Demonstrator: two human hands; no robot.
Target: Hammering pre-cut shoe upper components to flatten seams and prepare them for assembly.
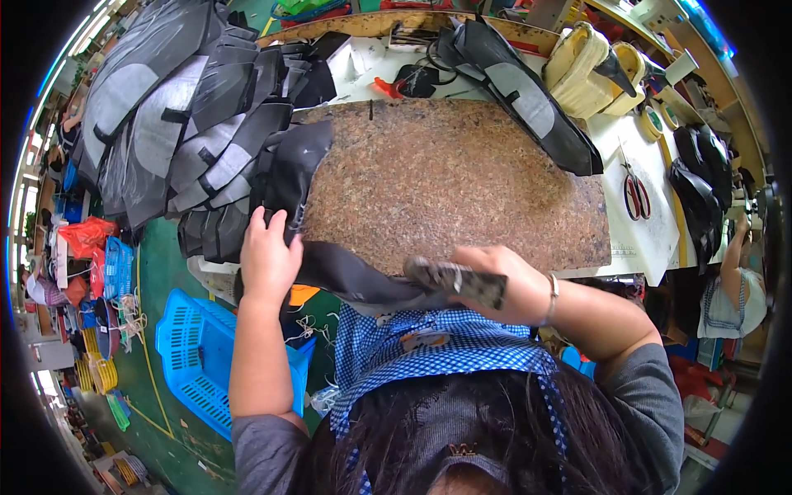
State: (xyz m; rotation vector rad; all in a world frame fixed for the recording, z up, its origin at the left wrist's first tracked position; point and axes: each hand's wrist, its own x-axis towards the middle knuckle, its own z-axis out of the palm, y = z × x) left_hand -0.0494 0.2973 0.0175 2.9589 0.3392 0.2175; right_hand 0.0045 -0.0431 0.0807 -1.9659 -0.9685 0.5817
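A long, curved black leather-like piece (346, 271) lies bent along the left and near edges of a brown speckled board (445, 181). My left hand (271, 257) rests on its bend at the board's left corner, thumb and fingers apart. My right hand (516, 289), at the near edge, is closed round a worn, dark, blotchy tool (458, 280) with a blocky end. The tool is over the right end of the black piece, and its exact kind cannot be made out. Whether it touches the piece is hidden.
Stacked black and grey cut pieces (165, 107) crowd the left. At the right are a long black piece (536, 103), cream foot-shaped forms (577, 66) and red-handled scissors (636, 196). A blue basket (186, 330) stands on the green floor. Another person (734, 293) is far right.
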